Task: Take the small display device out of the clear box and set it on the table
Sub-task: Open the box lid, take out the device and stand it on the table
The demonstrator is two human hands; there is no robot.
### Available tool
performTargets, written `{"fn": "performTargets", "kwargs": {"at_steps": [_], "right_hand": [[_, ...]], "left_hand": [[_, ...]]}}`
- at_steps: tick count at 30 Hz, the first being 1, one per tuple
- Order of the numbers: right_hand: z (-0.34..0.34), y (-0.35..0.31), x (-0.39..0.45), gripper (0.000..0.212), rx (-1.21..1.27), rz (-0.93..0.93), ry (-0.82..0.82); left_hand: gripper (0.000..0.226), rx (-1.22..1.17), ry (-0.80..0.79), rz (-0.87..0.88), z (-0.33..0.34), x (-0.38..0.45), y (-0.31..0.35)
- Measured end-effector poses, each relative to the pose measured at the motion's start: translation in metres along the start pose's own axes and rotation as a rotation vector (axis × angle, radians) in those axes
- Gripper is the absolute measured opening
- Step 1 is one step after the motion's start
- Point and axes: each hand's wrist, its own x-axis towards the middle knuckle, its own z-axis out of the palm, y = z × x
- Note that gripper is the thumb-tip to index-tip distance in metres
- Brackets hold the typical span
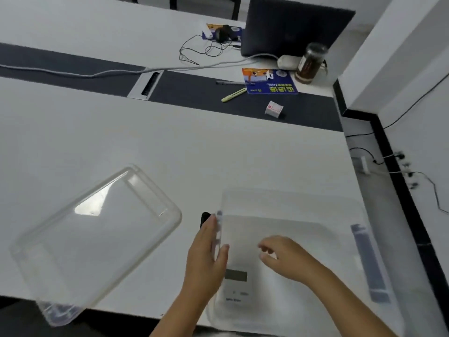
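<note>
The display device (235, 285) is seen lying inside the clear box (291, 199) on the desk (218, 154). The box's left wall is pinched by the left hand (206, 254). The right hand (284, 259) is held above the box, its fingers loosely curled and empty.

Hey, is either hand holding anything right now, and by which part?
The left hand grips the clear box by its left wall, thumb inside; the right hand holds nothing.

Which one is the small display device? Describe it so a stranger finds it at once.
Start at the white table; near its front right corner stands the clear box. On its floor lies the small display device, a white slab whose dark rectangular screen marks it out from the see-through plastic around it.
</note>
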Motion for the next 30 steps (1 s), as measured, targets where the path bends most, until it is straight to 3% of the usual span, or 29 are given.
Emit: {"fn": "performTargets", "kwargs": {"at_steps": [3, 5, 11, 14, 19, 23, 30], "right_hand": [[0.019, -0.001, 0.009, 0.048, 0.051, -0.014, -0.225], [0.027, -0.004, 0.016, 0.043, 0.018, -0.056, -0.331], [0.030, 0.002, 0.022, 0.020, -0.044, -0.064, -0.351], [0.026, 0.005, 0.021, 0.031, -0.075, -0.041, -0.325], [0.015, 0.001, 0.012, 0.028, 0.175, -0.001, -0.400], [0.001, 0.004, 0.004, 0.013, 0.192, -0.031, -0.141], [-0.022, 0.019, -0.018, 0.025, 0.814, -0.030, 0.292]], "left_hand": [[0.060, 0.010, 0.003, -0.037, 0.003, -0.002, -0.002], [0.060, 0.013, 0.004, -0.048, 0.003, -0.002, -0.005], [0.059, -0.021, 0.014, -0.081, 0.003, -0.003, 0.000], [0.059, -0.008, 0.020, -0.077, 0.004, -0.004, 0.000], [0.060, -0.002, 0.034, -0.050, 0.005, -0.004, -0.001], [0.059, 0.030, 0.039, -0.041, 0.005, -0.003, -0.004], [0.064, 0.411, 0.125, 0.196, 0.006, -0.006, 0.000]]}}
